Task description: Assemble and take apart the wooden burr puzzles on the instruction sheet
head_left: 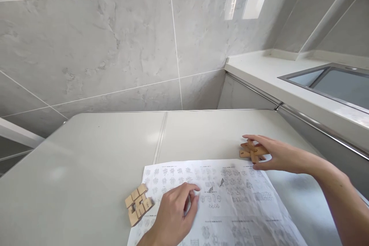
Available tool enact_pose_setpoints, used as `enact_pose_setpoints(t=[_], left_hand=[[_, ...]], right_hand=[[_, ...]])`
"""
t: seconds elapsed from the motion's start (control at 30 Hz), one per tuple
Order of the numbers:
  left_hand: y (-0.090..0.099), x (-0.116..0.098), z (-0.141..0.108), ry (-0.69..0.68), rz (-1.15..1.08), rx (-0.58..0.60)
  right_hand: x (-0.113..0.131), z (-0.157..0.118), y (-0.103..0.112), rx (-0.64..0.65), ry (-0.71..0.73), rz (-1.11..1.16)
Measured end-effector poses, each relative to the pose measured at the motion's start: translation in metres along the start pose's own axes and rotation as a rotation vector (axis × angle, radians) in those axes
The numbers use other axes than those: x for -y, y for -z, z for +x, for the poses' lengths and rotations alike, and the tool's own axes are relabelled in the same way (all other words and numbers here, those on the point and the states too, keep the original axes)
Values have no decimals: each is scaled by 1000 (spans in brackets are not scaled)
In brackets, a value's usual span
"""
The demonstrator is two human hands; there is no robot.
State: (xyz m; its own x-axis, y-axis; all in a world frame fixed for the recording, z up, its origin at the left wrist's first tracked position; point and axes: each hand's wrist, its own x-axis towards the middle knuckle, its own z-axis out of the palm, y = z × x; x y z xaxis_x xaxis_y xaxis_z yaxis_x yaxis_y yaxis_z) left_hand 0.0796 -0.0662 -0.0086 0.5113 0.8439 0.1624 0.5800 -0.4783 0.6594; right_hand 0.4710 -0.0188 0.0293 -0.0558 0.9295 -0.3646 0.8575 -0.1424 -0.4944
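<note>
Over the upper right corner of a printed paper sheet [230, 207], my right hand [263, 152] has its thumb and fingers around a wooden puzzle of crossed pieces [250, 153], which rests on the white table. My left hand [180, 207] lies on the left part of the sheet, its fingers curled and nothing visible between thumb and fingertips. To the left of it, a second wooden puzzle of joined light blocks [138, 204] sits at the sheet's left edge. Small drawings cover the creased sheet.
The white table [100, 161] has a seam running across its middle. Behind it rises a grey tiled wall [115, 46]. At the right stands a white counter [259, 69] with a sink [340, 84], its front edge close to my right arm.
</note>
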Motion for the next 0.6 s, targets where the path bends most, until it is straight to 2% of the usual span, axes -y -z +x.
enact_pose_setpoints(t=[0.5, 0.6], left_hand=[[4, -6, -1, 22, -45, -5], [4, -5, -1, 26, -56, -2]], right_hand=[[3, -5, 2, -5, 44, 12], [3, -6, 4, -42, 75, 8]])
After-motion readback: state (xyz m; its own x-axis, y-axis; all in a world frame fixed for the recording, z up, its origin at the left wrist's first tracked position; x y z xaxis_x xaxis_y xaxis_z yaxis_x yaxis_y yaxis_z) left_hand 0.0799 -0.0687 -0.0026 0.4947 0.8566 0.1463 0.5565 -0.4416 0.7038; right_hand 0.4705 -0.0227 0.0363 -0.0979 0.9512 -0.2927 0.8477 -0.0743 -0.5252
